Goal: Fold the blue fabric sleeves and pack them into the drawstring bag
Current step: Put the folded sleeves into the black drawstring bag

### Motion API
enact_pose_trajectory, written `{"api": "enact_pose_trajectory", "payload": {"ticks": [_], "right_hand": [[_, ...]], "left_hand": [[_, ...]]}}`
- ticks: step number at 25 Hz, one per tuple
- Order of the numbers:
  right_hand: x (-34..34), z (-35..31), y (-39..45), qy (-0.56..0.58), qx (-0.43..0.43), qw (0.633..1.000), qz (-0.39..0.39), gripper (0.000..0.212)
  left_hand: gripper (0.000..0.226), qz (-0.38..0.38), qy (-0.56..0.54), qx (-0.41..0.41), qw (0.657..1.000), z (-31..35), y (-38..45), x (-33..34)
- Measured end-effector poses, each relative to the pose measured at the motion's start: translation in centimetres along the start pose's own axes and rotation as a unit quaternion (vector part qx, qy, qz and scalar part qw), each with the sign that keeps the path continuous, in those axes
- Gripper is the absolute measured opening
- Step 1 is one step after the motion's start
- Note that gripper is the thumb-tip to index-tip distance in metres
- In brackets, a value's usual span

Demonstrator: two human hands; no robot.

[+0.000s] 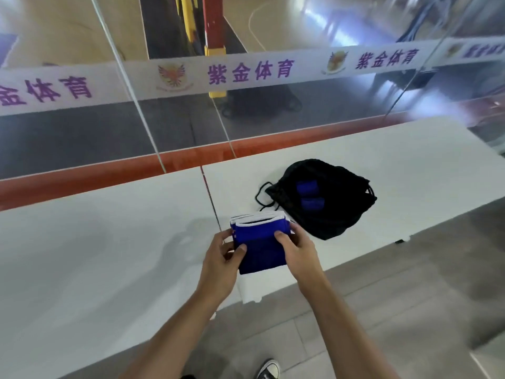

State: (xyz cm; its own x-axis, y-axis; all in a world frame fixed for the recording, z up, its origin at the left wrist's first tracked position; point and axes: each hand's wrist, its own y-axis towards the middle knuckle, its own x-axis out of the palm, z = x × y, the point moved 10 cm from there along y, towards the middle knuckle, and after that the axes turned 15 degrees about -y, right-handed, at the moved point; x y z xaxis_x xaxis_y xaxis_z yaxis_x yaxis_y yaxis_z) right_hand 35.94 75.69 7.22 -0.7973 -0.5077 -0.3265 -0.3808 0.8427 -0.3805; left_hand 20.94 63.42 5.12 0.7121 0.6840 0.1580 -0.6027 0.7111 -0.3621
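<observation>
We hold the folded blue sleeves [259, 243] between both hands, left hand [221, 258] and right hand [299, 251] fingers closed on the edges. The drawstring bag [322, 198] lies just beyond the fingers on the counter [109, 242]; we should keep the stack pressed flat.

a white table [109, 242] stands before a glass wall [273, 119] with a lettered banner [246, 72]; a sneaker [269, 369] shows on the grey tiled floor [382, 310].
</observation>
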Motion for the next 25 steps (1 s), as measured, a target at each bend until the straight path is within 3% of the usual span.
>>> {"api": "enact_pose_trajectory", "payload": {"ticks": [6,10,14,18,21,25], "right_hand": [[-10.6,4.1,3.0,0.016,0.037,0.999,0.009,0.013],[-14.7,4.8,6.6,0.035,0.046,0.998,0.009,0.025],[-17.3,6.1,11.4,0.070,0.118,0.990,-0.027,0.016],[-19.5,8.0,16.9,0.065,0.196,0.979,-0.004,0.029],[-20.8,9.7,21.1,0.097,0.231,0.968,0.016,0.022],[-19.4,12.2,24.1,0.167,0.283,0.944,-0.023,0.033]], "left_hand": [[0.035,-0.034,0.026,-0.001,0.999,-2.3,0.2,11.9],[0.032,-0.054,0.046,0.011,0.997,-2.4,2.7,17.0],[0.034,-0.071,0.085,0.018,0.994,-2.5,7.0,20.8],[0.040,-0.146,0.136,-0.015,0.980,-3.6,12.2,25.2],[0.053,-0.156,0.258,0.038,0.953,-3.7,16.8,26.8],[0.068,-0.131,0.511,0.111,0.842,-5.0,20.9,27.5]]}}
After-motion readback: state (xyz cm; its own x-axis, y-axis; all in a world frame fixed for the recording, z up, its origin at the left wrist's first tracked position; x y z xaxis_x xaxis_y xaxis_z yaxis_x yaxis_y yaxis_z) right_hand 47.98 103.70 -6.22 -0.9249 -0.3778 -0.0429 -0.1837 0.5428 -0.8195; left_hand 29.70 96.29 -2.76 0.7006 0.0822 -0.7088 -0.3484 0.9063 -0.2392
